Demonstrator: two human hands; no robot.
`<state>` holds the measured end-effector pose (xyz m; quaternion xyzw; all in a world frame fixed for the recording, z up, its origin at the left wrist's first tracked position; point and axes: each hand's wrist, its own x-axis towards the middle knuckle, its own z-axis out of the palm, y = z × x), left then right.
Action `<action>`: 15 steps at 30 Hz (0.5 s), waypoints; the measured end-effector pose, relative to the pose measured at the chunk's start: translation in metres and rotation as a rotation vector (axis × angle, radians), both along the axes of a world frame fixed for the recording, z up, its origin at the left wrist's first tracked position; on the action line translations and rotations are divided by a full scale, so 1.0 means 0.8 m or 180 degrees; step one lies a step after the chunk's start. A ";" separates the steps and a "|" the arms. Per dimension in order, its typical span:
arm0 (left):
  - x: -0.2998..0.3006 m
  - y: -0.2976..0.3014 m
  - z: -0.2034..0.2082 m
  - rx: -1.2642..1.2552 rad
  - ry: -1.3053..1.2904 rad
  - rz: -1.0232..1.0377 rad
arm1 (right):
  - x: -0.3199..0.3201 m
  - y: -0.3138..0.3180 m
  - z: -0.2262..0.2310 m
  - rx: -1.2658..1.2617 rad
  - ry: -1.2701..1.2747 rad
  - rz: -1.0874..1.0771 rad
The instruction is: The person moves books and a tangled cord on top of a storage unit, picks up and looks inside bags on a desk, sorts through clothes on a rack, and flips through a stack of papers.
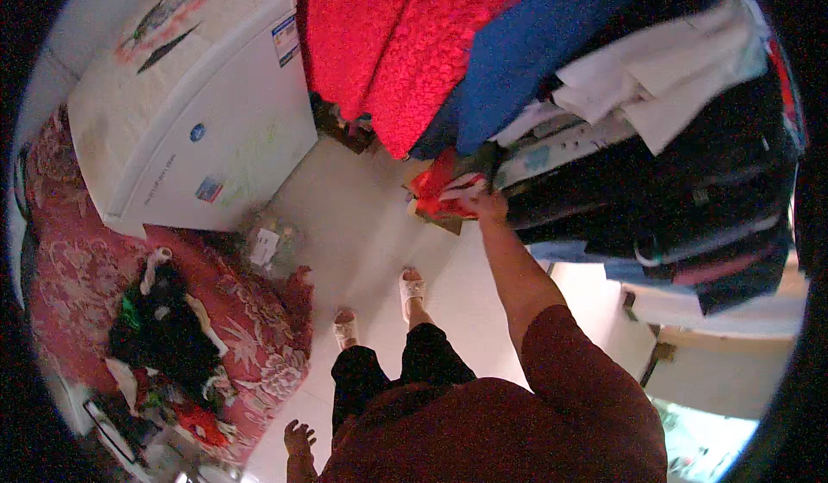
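Note:
My right hand (488, 206) reaches forward to the lower edge of a row of hanging clothes. Its fingers close on a red and white cloth-like item (450, 188), blurred, whose exact kind I cannot make out. Right above it hang a red textured garment (392, 60) and a blue garment (516, 73). Black clothes (638, 181) and a white garment (664, 73) hang to the right. Low beside my body, my left hand (300, 438) holds nothing, its fingers apart and slightly bent.
A white chest-like appliance (228, 147) stands at the left. Nearer, a dark heap of clothes (168, 332) lies on a reddish flowered cover (259, 336). My feet in light slippers (412, 289) stand on the pale floor (345, 216). A pale shelf or drawer unit (724, 371) stands at the right.

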<state>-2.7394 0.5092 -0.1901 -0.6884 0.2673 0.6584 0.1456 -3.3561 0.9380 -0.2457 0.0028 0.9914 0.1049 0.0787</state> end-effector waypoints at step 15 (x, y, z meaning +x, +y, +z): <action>-0.110 0.217 0.075 -0.0354 -0.0283 -0.1186 | -0.094 0.092 -0.104 0.1117 -0.1882 -0.0130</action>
